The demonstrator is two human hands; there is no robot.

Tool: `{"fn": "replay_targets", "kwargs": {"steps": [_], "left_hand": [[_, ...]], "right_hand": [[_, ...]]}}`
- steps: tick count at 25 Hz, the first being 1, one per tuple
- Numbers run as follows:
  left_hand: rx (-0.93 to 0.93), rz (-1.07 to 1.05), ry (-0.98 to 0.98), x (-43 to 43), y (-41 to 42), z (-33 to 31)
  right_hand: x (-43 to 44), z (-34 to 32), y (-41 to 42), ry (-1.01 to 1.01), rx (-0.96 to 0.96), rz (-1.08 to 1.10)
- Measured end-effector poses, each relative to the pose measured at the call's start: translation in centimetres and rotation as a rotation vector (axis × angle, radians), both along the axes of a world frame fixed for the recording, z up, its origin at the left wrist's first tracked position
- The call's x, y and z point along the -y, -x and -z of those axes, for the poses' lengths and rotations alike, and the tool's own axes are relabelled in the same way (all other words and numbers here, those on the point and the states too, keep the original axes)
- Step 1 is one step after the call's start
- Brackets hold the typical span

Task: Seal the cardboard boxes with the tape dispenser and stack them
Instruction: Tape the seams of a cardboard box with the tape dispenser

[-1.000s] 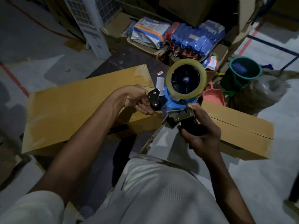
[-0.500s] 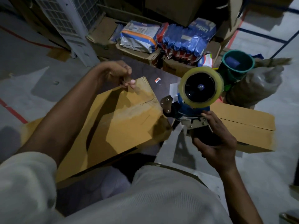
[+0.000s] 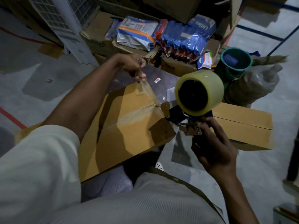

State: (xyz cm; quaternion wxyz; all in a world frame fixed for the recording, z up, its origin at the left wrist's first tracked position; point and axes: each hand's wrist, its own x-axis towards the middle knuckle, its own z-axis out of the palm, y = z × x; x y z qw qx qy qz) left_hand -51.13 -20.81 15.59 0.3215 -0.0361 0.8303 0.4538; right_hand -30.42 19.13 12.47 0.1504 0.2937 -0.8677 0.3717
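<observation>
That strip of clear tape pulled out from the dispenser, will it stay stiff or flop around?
Probably floppy: the tape strip bunches and wrinkles below the left hand pinching it. Thin and see-through, so likely very light; slackened, it may stick to itself or the box.

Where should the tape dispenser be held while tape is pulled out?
Take the tape dispenser by its grip under the tape roll, from the person's side, as the right hand does: this leaves the roll free to feed tape toward the left hand.
</observation>
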Motion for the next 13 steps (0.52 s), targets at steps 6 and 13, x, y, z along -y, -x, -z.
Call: {"fn": "replay_targets", "kwargs": {"steps": [6, 13], "left_hand": [[-0.042, -0.004, 0.07, 1.4, 2.7, 1.6], [-0.183, 0.014, 0.128, 1.9, 4.6, 2.6]], "right_hand": [[1.4, 0.0, -1.0, -0.192, 0.026, -0.011], [3.4, 0.9, 0.2, -0.192, 0.069, -0.013]]}}
